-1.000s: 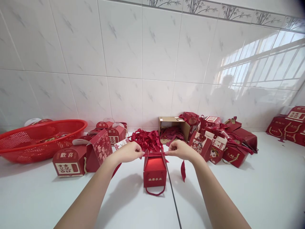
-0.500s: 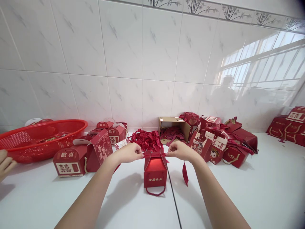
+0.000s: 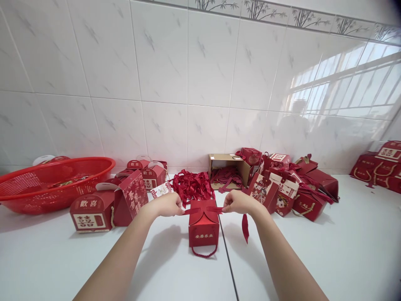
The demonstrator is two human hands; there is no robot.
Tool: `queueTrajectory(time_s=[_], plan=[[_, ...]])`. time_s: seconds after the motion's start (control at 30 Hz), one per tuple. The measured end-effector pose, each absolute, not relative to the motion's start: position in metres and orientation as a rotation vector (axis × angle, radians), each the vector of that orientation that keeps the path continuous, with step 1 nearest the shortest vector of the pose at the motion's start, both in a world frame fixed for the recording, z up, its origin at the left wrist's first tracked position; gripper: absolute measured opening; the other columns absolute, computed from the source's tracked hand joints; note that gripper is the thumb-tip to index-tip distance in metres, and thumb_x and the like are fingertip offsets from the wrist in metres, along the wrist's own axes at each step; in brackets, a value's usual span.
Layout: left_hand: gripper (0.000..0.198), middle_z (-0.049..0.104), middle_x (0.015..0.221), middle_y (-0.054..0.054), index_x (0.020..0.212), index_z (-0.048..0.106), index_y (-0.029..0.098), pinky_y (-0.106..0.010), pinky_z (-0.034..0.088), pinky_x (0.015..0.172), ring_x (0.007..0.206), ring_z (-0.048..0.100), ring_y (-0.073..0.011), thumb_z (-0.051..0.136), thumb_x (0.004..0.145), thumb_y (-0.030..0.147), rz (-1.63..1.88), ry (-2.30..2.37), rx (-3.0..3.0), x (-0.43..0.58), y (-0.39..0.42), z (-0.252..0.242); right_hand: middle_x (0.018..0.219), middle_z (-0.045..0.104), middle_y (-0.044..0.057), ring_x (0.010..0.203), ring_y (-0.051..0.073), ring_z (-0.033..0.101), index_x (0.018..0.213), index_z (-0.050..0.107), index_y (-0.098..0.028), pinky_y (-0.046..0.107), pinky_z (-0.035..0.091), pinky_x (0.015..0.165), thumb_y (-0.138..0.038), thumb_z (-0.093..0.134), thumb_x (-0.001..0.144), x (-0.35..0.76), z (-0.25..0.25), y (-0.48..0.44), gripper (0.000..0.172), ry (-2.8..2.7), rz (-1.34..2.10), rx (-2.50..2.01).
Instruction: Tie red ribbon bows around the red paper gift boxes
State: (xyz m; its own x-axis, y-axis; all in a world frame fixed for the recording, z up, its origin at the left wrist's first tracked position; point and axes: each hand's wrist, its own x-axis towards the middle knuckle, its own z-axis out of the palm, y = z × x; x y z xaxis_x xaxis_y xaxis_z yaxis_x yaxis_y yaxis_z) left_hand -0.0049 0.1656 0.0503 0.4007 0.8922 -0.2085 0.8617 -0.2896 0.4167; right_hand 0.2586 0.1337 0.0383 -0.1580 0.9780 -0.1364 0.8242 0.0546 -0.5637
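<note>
A small red gift box (image 3: 204,231) with gold characters stands upright in front of me, its rope handle hanging at the front. A dark red ribbon (image 3: 205,210) crosses its top, where the flaps are folded together. My left hand (image 3: 169,205) pinches the ribbon just left of the box. On the other side, my right hand (image 3: 237,202) pinches it too, and a loose ribbon tail dangles below that hand. Between both hands the ribbon is stretched across the box top. Behind the box lies a heap of red ribbons (image 3: 192,185).
At left are a red plastic basket (image 3: 94,169) and several red gift boxes (image 3: 89,213). An open cardboard box (image 3: 230,157) with ribbons stands at the wall. More red boxes (image 3: 310,205) are piled to the right, others at far right. A dark seam (image 3: 230,265) runs along the white tabletop.
The box's top flaps have come down and together, and the ribbon lies lower across them. My hands have moved slightly apart. Another person's hand at the left edge has left the view.
</note>
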Motion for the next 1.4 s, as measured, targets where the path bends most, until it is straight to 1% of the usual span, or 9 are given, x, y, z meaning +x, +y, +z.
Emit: queueTrajectory(time_s=[0.33,0.53,0.7,0.8,0.9,1.0,1.1,1.27,1.4], plan=[[0.018,0.059,0.076,-0.005,0.071,0.049,0.02,-0.024,0.029,0.049,0.064,0.051,-0.0178,0.053,0.063,0.035,0.247,1.671,2.246,-0.01,0.163,0.059,0.099,0.064,0.009,0.076,0.019,0.059,0.093,0.059,-0.018,0.025,0.039,0.054,-0.021,0.065,0.07,0.266,0.039,0.13,0.025,-1.988,0.597,-1.936],[0.019,0.066,0.07,-0.003,0.066,0.062,0.02,-0.024,0.036,0.053,0.061,0.056,-0.0173,0.056,0.064,0.038,0.008,1.431,2.262,-0.007,0.147,0.068,0.073,0.068,0.0,0.07,0.017,0.062,0.07,0.069,-0.022,0.024,0.04,0.056,-0.014,0.069,0.059,0.259,0.048,0.116,0.014,-2.285,0.832,-1.796],[0.039,0.068,0.056,-0.001,0.094,0.072,0.024,-0.026,0.041,0.055,0.058,0.062,-0.0205,0.058,0.057,0.025,-0.348,1.258,2.173,0.0,0.141,0.063,0.048,0.062,-0.003,0.053,0.018,0.063,0.107,0.069,-0.021,0.025,0.046,0.051,-0.018,0.073,0.057,0.247,0.041,0.116,0.05,-2.369,1.174,-1.855],[0.077,0.072,0.065,-0.002,0.131,0.049,0.022,-0.028,0.043,0.057,0.062,0.066,-0.0225,0.055,0.055,0.021,-0.428,1.291,2.108,0.0,0.143,0.061,0.042,0.059,-0.003,0.044,0.018,0.059,0.132,0.049,-0.014,0.027,0.047,0.046,-0.017,0.075,0.055,0.246,0.035,0.119,0.081,-2.311,1.246,-1.949],[0.087,0.073,0.08,-0.006,0.14,0.032,0.018,-0.027,0.044,0.057,0.065,0.068,-0.0231,0.057,0.057,0.025,-0.332,1.37,2.097,-0.006,0.147,0.061,0.05,0.063,-0.002,0.046,0.017,0.061,0.142,0.03,-0.016,0.027,0.05,0.046,-0.024,0.075,0.06,0.252,0.032,0.122,0.094,-2.23,1.274,-1.96],[0.076,0.069,0.106,-0.013,0.135,0.038,0.019,-0.026,0.045,0.061,0.073,0.068,-0.0217,0.059,0.065,0.04,-0.063,1.39,2.182,-0.014,0.152,0.062,0.076,0.07,0.004,0.053,0.016,0.064,0.141,0.026,-0.021,0.026,0.051,0.049,-0.038,0.07,0.069,0.265,0.033,0.124,0.087,-2.125,1.249,-1.813],[0.079,0.06,0.124,-0.014,0.138,0.034,0.022,-0.025,0.046,0.07,0.088,0.065,-0.0208,0.06,0.069,0.051,0.26,1.333,2.171,-0.015,0.154,0.066,0.107,0.066,0.008,0.071,0.015,0.066,0.134,0.037,-0.024,0.025,0.051,0.06,-0.031,0.067,0.072,0.279,0.037,0.128,0.069,-2.065,1.184,-1.525],[0.066,0.067,0.11,-0.009,0.131,0.045,0.021,-0.027,0.049,0.073,0.094,0.063,-0.021,0.059,0.075,0.054,0.793,1.215,1.899,0.001,0.15,0.073,0.121,0.06,0.008,0.101,0.017,0.06,0.125,0.046,-0.023,0.027,0.048,0.078,-0.011,0.057,0.07,0.278,0.043,0.13,0.057,-1.798,1.125,-1.101],[0.048,0.071,0.103,-0.009,0.106,0.066,0.016,-0.03,0.051,0.077,0.093,0.064,-0.0231,0.062,0.074,0.052,1.077,1.088,1.745,0.009,0.148,0.077,0.116,0.064,0.008,0.095,0.017,0.064,0.121,0.051,-0.022,0.029,0.051,0.077,-0.031,0.063,0.078,0.262,0.049,0.13,0.046,-1.394,1.084,-0.953]])
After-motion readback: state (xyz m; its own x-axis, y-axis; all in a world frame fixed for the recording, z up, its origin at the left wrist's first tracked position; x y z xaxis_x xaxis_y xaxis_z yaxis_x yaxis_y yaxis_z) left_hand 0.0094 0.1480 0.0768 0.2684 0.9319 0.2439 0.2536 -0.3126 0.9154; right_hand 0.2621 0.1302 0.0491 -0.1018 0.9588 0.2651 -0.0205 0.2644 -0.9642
